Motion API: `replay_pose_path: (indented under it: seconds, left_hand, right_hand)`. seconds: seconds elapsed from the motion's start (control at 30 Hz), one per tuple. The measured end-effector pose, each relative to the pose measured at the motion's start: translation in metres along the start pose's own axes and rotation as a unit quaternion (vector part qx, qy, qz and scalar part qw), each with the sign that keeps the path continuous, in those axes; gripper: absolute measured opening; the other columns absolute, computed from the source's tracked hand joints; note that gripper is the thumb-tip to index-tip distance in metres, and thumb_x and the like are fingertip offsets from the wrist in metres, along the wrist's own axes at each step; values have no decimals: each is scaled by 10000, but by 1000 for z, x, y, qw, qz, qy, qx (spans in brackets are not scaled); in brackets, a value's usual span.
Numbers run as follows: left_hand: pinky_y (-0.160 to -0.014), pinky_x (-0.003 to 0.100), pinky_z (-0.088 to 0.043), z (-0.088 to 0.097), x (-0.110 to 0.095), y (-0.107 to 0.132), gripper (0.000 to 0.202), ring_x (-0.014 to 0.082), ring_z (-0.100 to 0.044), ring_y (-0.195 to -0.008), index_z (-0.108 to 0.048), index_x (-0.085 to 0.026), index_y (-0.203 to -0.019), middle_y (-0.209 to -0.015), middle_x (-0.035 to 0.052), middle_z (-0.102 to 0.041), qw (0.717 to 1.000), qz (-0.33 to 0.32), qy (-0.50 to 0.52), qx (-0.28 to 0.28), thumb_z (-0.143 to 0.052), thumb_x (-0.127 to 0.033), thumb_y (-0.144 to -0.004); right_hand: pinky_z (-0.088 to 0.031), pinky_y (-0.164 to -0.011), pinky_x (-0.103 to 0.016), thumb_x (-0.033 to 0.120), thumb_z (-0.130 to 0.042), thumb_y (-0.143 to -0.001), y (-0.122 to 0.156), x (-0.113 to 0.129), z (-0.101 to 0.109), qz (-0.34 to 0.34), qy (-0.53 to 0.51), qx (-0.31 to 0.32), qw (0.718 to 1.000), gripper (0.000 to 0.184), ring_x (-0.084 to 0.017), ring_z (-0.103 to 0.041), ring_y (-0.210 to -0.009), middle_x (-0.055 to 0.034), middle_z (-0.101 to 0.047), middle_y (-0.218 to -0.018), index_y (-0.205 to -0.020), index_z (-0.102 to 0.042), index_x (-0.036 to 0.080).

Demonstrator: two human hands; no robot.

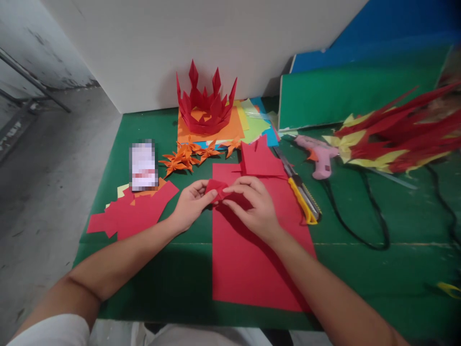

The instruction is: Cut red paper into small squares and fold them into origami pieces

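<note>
A small folded piece of red paper (215,188) is held up between my two hands, over the top left part of a large red sheet (266,269). My left hand (190,202) pinches its left side, thumb on top. On its other side, my right hand (254,204) grips the edge with thumb and fingertips; the fingers partly hide the folds. Just beyond my right hand lie several cut red pieces (261,158). A yellow utility knife (300,197) rests to the right of the sheet.
A red paper crown (205,113) stands at the back, behind several orange paper flowers (180,161). Red scraps (139,216) and a phone (143,166) lie left. A pink glue gun (320,154) with a black cord and a red-yellow paper bundle (396,134) occupy the right.
</note>
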State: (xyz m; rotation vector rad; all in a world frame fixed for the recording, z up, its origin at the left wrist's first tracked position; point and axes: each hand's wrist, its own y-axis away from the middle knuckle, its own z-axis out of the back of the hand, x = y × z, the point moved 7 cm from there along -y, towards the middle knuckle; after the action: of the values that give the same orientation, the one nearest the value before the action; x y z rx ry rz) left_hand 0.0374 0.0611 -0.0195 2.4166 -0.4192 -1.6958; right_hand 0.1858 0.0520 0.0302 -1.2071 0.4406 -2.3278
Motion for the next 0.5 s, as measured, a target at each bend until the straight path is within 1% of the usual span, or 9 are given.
replay_pose_path:
  seconds: [0.13,0.27,0.37,0.5]
  left_hand:
    - [-610,224,-533,-2,1,1,423,97,-635,-593,-681,-134,-836,-731,28,-727,1000,21,6,3,-871,-414,-583]
    - [-679,253,-554,1,3,1,440,131,-681,-673,-706,-144,-868,-793,51,-757,1000,29,7,2,-871,-429,-576]
    - [-730,275,-557,3,5,0,455,158,-701,-744,-725,-148,-895,-846,64,-768,1000,24,-1,-1,-865,-445,-580]
    - [-728,258,-549,3,6,-1,444,142,-694,-728,-742,-150,-857,-860,63,-774,999,34,6,-8,-875,-450,-557]
  right_hand:
    - [-503,-805,-377,253,-653,-866,0,1,3,1,-4,-12,1000,89,-210,-630,-872,-44,-652,-925,-944,-694,267]
    - [-510,-806,-394,278,-660,-860,1,0,2,-8,3,-1,1000,93,-222,-635,-873,-47,-669,-924,-944,-699,276]
    - [-510,-796,-387,270,-647,-871,1,-1,0,-5,3,9,1000,81,-219,-633,-867,-47,-671,-909,-944,-682,269]
    - [-508,-787,-366,261,-651,-871,1,2,1,9,-7,1,1000,65,-206,-633,-854,-41,-677,-897,-930,-680,262]
